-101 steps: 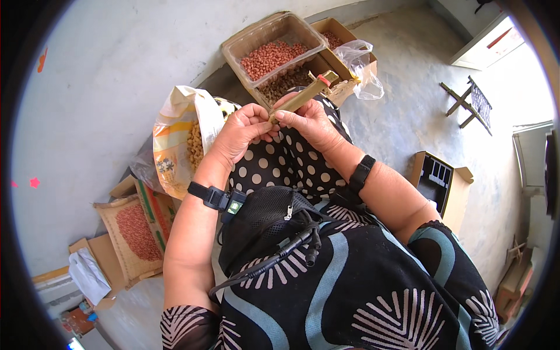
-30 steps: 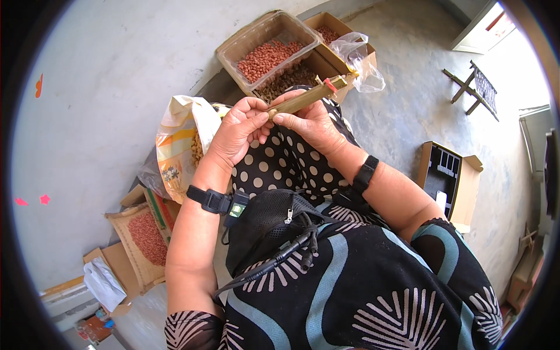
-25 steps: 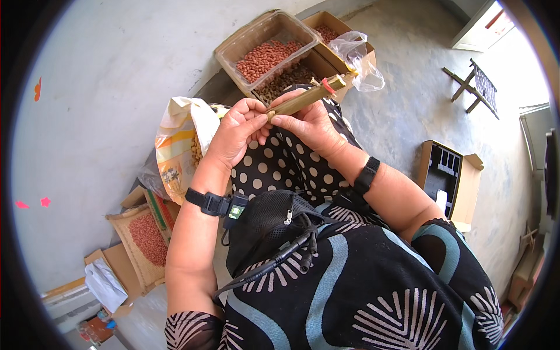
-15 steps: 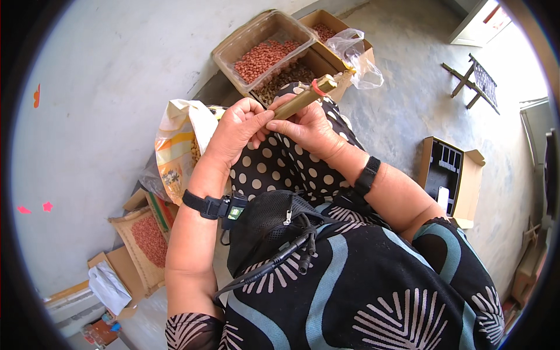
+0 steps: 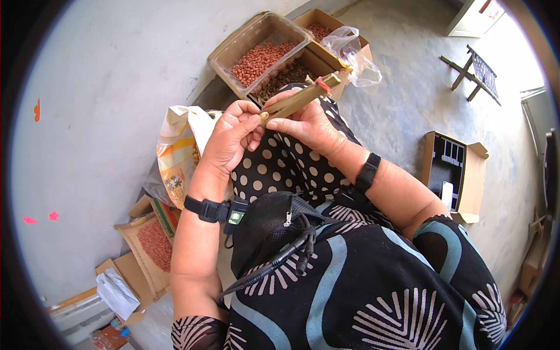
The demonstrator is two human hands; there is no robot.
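Over my lap, my right hand [image 5: 309,127] is closed around a split bamboo clamp [image 5: 296,103], its far end bound with a red band [image 5: 323,84]. The clamp's near end shows a gap between its two halves. There, my left hand [image 5: 224,140] pinches a small tan peanut in its shell [image 5: 264,116] between thumb and fingers, right against the clamp's tip. Just beyond my hands stands a clear plastic tub [image 5: 224,58] of red shelled peanuts [image 5: 262,63]. Broken shells [image 5: 286,80] lie in a cardboard box under and beside it.
Left of my knees stands a patterned bag [image 5: 169,149] with unshelled peanuts. A woven sack [image 5: 137,233] of red kernels is behind it. Another carton [image 5: 312,17] and a clear plastic bag [image 5: 350,46] are at the back. To the right are an open box [image 5: 472,181] and a folding stool [image 5: 478,79].
The clamp's near end has spread apart, and a peanut now shows between my left fingertips at its tip. My left hand has shifted slightly away from the clamp.
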